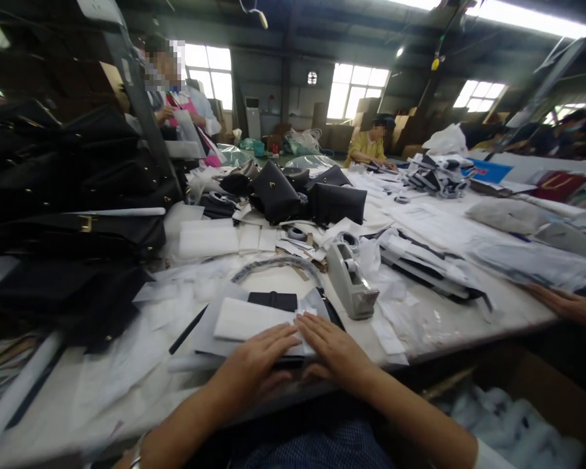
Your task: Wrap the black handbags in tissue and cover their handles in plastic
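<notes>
A handbag lies flat in front of me, its curved handle [278, 262] wrapped in clear plastic. Thin pale sheeting [206, 335] covers most of the bag, and a folded white foam sheet [247, 320] rests on top. A black flap or strap [272, 300] shows just beyond the foam. My left hand [256, 357] lies with extended fingers on the near edge of the foam. Close beside it, my right hand [333, 348] rests fingers outstretched on the right part of the covering. Neither hand grasps anything. A grey tape dispenser [351, 283] stands right of the bag.
Black handbags [78, 163] are piled at left, with more bags [336, 202] beyond mine. Foam sheets [208, 238] and plastic wrapping litter the table. Another person's hand [566, 306] reaches in from the right. Two people [371, 146] work farther back. A box of white padding [517, 423] sits below right.
</notes>
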Tool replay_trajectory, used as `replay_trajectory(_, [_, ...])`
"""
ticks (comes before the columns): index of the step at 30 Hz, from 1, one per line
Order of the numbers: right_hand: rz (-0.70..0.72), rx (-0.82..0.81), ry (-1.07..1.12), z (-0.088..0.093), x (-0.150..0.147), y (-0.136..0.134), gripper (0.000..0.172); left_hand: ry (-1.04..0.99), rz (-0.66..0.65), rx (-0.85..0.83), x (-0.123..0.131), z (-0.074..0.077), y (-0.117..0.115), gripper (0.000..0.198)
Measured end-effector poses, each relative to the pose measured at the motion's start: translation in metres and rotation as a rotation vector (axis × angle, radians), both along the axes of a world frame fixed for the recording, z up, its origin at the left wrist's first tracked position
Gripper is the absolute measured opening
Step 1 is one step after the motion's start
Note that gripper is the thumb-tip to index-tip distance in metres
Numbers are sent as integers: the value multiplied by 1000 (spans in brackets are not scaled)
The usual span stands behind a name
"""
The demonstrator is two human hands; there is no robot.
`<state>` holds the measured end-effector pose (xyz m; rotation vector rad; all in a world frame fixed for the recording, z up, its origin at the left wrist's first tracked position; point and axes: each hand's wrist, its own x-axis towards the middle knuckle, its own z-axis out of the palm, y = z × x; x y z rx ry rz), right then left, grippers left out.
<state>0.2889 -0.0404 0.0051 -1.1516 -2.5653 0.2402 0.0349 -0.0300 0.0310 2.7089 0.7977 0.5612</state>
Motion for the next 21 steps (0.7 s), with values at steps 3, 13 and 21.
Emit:
replay_trajectory(3, [33,12,-43,1,-1,3,88,269,80,241,-46,10,9,91])
replay_trajectory(13, [26,104,-24,8,42,27,80,298,72,462,-70,-19,27,59])
replay_trajectory(21, [-195,506,117,-2,-4,-33,49,182,170,583,-58,-51,17,60])
